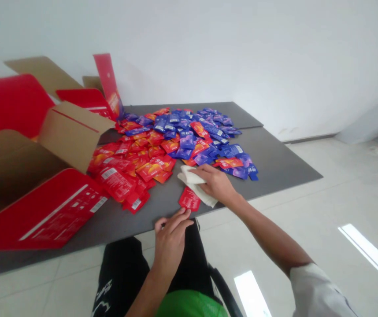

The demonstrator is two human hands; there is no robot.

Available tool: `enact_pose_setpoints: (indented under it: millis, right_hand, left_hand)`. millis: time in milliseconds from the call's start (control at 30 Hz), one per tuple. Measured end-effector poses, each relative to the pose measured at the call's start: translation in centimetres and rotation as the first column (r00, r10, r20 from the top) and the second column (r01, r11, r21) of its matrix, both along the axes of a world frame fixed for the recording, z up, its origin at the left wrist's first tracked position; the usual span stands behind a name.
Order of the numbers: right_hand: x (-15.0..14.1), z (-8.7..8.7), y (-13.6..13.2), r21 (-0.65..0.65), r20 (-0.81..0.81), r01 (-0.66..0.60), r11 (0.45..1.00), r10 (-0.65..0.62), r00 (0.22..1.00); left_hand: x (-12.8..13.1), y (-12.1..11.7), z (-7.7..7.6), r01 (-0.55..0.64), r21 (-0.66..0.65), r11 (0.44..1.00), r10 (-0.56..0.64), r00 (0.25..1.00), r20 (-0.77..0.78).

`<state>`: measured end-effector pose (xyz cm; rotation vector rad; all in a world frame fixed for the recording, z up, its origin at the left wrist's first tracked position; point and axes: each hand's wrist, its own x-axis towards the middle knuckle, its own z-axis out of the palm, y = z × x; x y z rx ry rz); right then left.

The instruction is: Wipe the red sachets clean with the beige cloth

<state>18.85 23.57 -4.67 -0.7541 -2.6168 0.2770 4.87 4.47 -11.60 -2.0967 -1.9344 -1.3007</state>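
Note:
A single red packet [189,199] lies flat near the front edge of the grey table. My left hand [172,235] rests at that edge with fingers stretched out, the fingertips touching the packet's near end. Folded in my right hand [217,181] is a cream-white cloth [190,175], gripped between thumb and fingers; it covers the packet's right and far side. Behind both hands spreads a heap of red packets [151,168] on the left and blue-purple packets [187,138] on the right, with some of the colours mixed.
A large open red carton [73,211] with raised brown flaps stands at the left, close to the red packets. Another open red box [105,83] is behind it. The grey table [275,160] has its back edge near a white wall [242,53].

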Motion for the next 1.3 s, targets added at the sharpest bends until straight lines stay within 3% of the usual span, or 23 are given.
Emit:
enact_pose_setpoints:
  millis: [100,167,333,400,500,600,700,833,933,1067,1167,1300]
  right_hand:
    - [0.2,-0.6,-2.9,-0.057,-0.013,-0.164,0.985,0.164,0.986]
    - [0.2,-1.3,-3.3,-0.103,0.006,-0.195,0.975,0.197,0.98]
    - [0.1,-1.0,1.1,-0.039,0.046,0.055,0.998,-0.053,0.998]
    - [0.2,-0.4,1.1,-0.009,-0.002,0.075,0.997,-0.075,0.997]
    - [0.2,-0.4,-1.9,-0.042,-0.051,-0.079,0.996,0.076,0.996]
    - [0.1,-1.2,-3.9,-0.109,0.0,-0.211,0.971,0.212,0.977]
    - [-0.1,-1.5,-1.6,-0.11,0.033,-0.106,0.988,0.11,0.993]
    - [0.2,-0.3,1.5,-0.002,0.047,0.047,0.999,-0.047,0.998]
    - [0.4,0.2,-0.9,0.006,-0.028,-0.06,0.998,0.06,0.998]
    - [0.4,-0.9,-4.1,-0.088,0.022,-0.248,0.965,0.251,0.968]
    - [0.2,-1.4,-2.0,-0.102,0.033,-0.141,0.985,0.145,0.989]
    - [0.3,-0.3,0.4,0.0,0.021,0.031,1.0,-0.031,0.999]
  left_hand:
    - [0.0,0.0,-0.1,-0.006,-0.009,1.0,0.006,1.0,-0.011]
    - [-0.1,-0.1,-0.1,-0.007,-0.012,1.0,0.007,1.0,-0.02]
    - [-0.2,0.0,0.1,0.014,0.009,1.0,-0.013,1.0,-0.016]
    - [-0.2,0.1,0.1,0.014,0.015,1.0,-0.013,1.0,-0.012]
    - [-0.2,0.0,0.1,0.005,0.015,1.0,-0.004,1.0,-0.018]
    - [-0.2,0.0,0.0,-0.017,-0.001,1.0,0.017,0.999,-0.04]
    - [-0.2,-0.1,0.1,0.004,-0.023,1.0,-0.005,1.0,-0.027]
    - [-0.2,0.0,0.2,0.016,-0.027,1.0,-0.016,1.0,0.0]
    - [-0.2,-0.1,0.1,0.005,-0.006,1.0,-0.005,1.0,-0.015]
    - [-0.2,-0.1,0.1,-0.024,-0.031,0.999,0.023,1.0,-0.02]
    - [-0.3,-0.1,0.1,0.011,-0.031,0.999,-0.011,1.0,-0.001]
    - [-0.3,-0.1,0.0,0.023,-0.037,0.999,-0.022,1.0,0.019]
